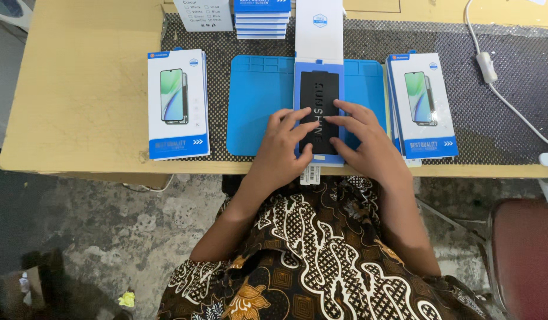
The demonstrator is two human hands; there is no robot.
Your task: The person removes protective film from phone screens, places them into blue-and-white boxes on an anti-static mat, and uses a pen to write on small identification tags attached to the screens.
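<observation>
A black rectangular screen panel [319,95] lies in an opened blue and white packing sleeve [319,32] on a blue work mat [256,106]. My left hand [283,148] rests on the sleeve's left edge, with its fingertips on the panel. My right hand [362,139] lies on the right side, fingers pressing flat on the panel. Both hands have their fingers spread and grip nothing. A small white label [310,175] sticks out under the sleeve at the table's front edge.
A stack of white and blue phone-part boxes [177,104] stands left of the mat, another stack [425,104] to the right. More boxes [262,18] sit at the back. A white cable with a switch [488,66] runs at the right. A red stool [525,255] stands at the lower right.
</observation>
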